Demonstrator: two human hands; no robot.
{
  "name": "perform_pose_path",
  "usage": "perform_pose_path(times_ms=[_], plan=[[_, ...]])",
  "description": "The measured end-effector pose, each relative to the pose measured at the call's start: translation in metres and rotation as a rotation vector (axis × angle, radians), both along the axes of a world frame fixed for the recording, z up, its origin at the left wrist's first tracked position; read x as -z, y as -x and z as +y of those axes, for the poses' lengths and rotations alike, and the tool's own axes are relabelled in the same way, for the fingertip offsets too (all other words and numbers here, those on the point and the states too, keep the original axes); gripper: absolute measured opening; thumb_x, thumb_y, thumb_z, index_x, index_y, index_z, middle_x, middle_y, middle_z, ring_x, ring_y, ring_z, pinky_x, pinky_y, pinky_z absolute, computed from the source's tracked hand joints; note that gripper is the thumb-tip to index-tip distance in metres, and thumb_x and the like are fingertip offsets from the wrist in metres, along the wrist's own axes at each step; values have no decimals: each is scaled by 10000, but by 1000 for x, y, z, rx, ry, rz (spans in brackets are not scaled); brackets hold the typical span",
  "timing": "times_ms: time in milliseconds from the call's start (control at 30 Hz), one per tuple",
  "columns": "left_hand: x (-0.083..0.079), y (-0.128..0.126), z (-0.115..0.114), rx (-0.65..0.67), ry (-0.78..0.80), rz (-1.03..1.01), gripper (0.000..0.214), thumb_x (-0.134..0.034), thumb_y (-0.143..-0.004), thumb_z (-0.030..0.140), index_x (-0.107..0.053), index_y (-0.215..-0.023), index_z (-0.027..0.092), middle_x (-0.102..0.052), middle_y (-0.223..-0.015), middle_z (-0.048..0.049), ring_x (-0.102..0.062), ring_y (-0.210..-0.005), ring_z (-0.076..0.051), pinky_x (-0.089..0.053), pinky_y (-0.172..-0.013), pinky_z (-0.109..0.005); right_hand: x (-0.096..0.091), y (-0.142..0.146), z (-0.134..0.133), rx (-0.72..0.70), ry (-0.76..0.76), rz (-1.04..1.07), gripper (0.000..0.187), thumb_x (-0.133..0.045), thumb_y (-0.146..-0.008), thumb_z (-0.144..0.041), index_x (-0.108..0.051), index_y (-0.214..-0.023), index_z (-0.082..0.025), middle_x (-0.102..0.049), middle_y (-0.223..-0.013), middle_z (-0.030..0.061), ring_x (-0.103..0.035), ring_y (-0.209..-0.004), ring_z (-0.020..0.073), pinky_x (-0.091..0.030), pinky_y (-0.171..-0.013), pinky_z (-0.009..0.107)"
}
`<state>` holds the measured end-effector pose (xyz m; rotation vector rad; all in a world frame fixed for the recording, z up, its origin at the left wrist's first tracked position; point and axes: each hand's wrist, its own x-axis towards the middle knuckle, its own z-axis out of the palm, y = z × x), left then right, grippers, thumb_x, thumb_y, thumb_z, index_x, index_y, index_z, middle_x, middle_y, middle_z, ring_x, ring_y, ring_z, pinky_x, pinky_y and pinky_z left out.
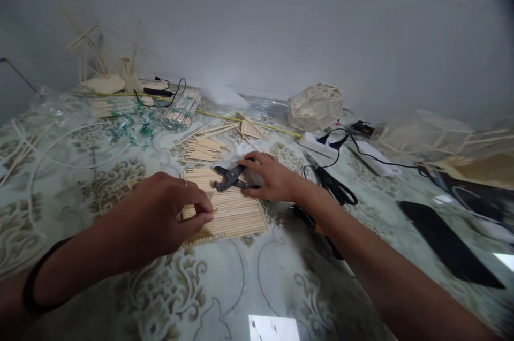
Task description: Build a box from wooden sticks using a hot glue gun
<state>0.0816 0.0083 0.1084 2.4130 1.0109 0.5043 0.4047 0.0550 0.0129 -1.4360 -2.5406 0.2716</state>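
A mat of pale wooden sticks (236,218), laid side by side, lies on the table in front of me. Over its left part, my left hand (176,212) is closed in a pinch, with the tip of a short wooden stick (215,211) showing at the fingertips. My right hand (273,175) has its thumb and fingers around the handles of dark metal cutting pliers (229,176), which rest on the mat with their jaws pointing left. The palm side of that hand is hidden. Just behind the mat lies a loose pile of cut sticks (204,148).
Black scissors (335,186) and a white power strip (319,144) with black plugs are at right, near a dark phone-like slab (450,242). Behind stand a stick-built polyhedron (315,105) and wrapped stick bundles (182,111). A white cable (34,186) curls at left.
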Motion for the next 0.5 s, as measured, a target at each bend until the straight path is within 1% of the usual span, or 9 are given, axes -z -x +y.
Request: perform_pose_path(times_ms=[67, 100, 167, 233, 300, 367, 433, 500], plan=[[2, 0, 0, 5, -6, -6, 121, -752, -881, 215, -852, -819, 242, -799, -704, 64, -512, -505, -57, -400, -597, -195, -2, 7, 1, -15, -35, 4, 642, -854, -797, -417, -685, -1351, -141, -656, -1310, 202, -653, -1212, 378, -547, -1096, 556], [2, 0, -1, 10, -7, -8, 124, -748, -877, 201, -849, -816, 237, -800, -709, 64, -505, -504, -56, -395, -593, -195, -2, 9, 1, -13, -57, 10, 556, -830, -799, -386, -690, -1280, -145, -662, -1233, 179, -661, -1128, 354, -575, -1031, 521], [3, -1, -1, 19, -7, -11, 131, -741, -868, 170, -842, -807, 226, -802, -717, 61, -491, -505, -55, -382, -585, -194, -4, 8, -2, 11, -114, 33, 416, -764, -831, -326, -668, -1198, -156, -644, -1158, 154, -652, -1022, 322, -594, -939, 479], [3, -1, -2, 19, -1, -9, 130, -749, -868, 157, -838, -798, 219, -803, -721, 55, -492, -514, -56, -379, -591, -192, -9, 5, -12, 56, -192, 79, 343, -690, -873, -264, -625, -1194, -162, -621, -1145, 151, -644, -984, 311, -595, -890, 462], [4, -2, -3, 20, 5, -20, 119, -762, -872, 157, -843, -810, 219, -805, -728, 50, -490, -513, -56, -382, -598, -193, -18, 2, -29, 102, -276, 139, 321, -628, -910, -212, -576, -1224, -169, -601, -1138, 144, -640, -976, 304, -592, -873, 451], [4, -2, -4, 20, 17, -49, 104, -782, -865, 158, -852, -824, 222, -809, -731, 46, -490, -500, -53, -385, -595, -195, -27, 5, -52, 121, -342, 191, 328, -592, -938, -183, -536, -1262, -184, -585, -1159, 135, -641, -1006, 291, -592, -899, 436], [5, -2, -5, 19, 47, -79, 107, -803, -861, 155, -869, -848, 238, -801, -712, 50, -524, -508, -56, -389, -591, -194, -32, 16, -76, 89, -380, 221, 407, -622, -908, -192, -521, -1303, -201, -569, -1207, 133, -636, -1085, 294, -596, -944, 425], [5, -1, -4, 27, 70, -107, 125, -814, -862, 136, -877, -854, 244, -769, -676, 55, -568, -541, -60, -386, -585, -189, -32, 34, -94, 37, -421, 244, 496, -648, -880, -202, -502, -1354, -191, -551, -1258, 154, -630, -1141, 308, -607, -962, 428]])
